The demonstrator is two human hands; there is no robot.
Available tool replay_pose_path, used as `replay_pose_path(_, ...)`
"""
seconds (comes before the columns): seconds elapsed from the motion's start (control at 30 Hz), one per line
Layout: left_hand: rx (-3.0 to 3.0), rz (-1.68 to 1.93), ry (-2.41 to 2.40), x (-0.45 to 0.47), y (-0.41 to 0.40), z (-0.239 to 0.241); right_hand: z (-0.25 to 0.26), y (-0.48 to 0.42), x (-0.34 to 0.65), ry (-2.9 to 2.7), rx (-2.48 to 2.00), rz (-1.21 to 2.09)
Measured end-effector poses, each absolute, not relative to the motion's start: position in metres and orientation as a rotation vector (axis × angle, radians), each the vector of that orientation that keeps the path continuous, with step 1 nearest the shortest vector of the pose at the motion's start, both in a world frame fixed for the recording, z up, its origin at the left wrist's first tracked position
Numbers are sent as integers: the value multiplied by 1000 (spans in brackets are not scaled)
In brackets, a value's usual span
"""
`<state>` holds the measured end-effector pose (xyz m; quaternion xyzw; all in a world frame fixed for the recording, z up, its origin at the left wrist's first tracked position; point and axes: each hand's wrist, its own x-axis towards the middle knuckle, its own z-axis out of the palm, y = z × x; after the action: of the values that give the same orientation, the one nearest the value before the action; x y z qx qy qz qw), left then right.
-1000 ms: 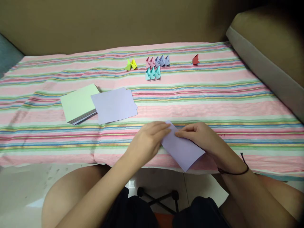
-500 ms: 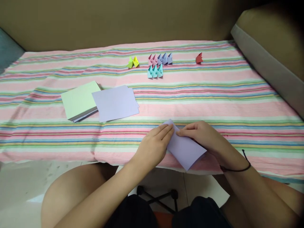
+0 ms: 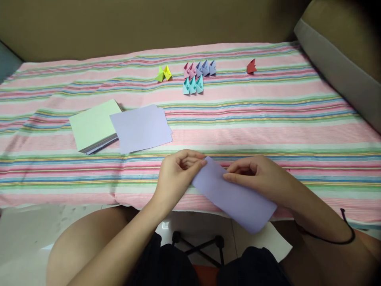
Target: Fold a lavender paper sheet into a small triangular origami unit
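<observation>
A lavender sheet of paper (image 3: pixel 235 196), narrow and apparently folded, slants between my hands at the front edge of the striped cloth. My left hand (image 3: pixel 178 172) pinches its upper left corner between thumb and fingers. On the long upper edge, my right hand (image 3: pixel 253 172) grips the paper with the thumb on top and the fingers behind. The lower right end of the paper reaches past the cloth's edge.
A thick stack of pale green paper (image 3: pixel 93 125) lies to the left, with loose lavender sheets (image 3: pixel 143 129) overlapping it. Small folded paper pieces stand farther back: yellow (image 3: pixel 164 74), pink (image 3: pixel 189 70), lavender (image 3: pixel 206 68), turquoise (image 3: pixel 193 85) and red (image 3: pixel 251 66). A cushioned armrest (image 3: pixel 342 67) borders the right.
My left hand has gone from pressing flat on the paper to pinching its corner. The paper has swung and shifted to the lower right, and my right hand has moved slightly with it.
</observation>
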<state>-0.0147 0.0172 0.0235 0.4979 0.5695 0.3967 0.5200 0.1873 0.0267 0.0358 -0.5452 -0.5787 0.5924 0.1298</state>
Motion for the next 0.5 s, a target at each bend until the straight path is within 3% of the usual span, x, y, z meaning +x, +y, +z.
replay_pose_path(0.5,1196,978,1437,-13,14,26,35,28,181,-1704,-1633,1574)
